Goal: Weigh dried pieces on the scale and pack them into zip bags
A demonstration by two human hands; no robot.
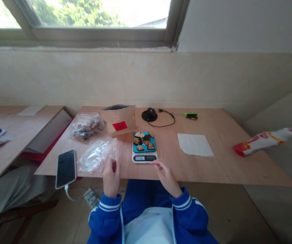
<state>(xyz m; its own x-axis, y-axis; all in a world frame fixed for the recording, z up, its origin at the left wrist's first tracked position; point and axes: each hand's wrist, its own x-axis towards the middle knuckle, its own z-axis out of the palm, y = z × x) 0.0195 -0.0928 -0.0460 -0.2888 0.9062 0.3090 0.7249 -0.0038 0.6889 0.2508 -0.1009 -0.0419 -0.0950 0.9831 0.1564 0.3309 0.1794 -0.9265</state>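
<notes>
My left hand (111,174) is closed at the table's front edge, its fingers on the near right end of some clear plastic bags (95,156). A small digital scale (145,158) stands right of it, with several brown dried slices (151,146) on its blue top. My right hand (164,173) is at the scale's front right corner, its thumb and index finger close together; whether anything small is between them cannot be made out. Behind the bags lies a clear bag of dried pieces (88,127), beside an open kraft pouch (120,118) with a red label.
A phone (66,168) on a cable overhangs the front left edge. Behind the scale are a black round device (149,115) with a cable and screwdrivers (191,116). White paper (195,145) and a red-white bottle (262,141) lie right. A person's leg shows far left.
</notes>
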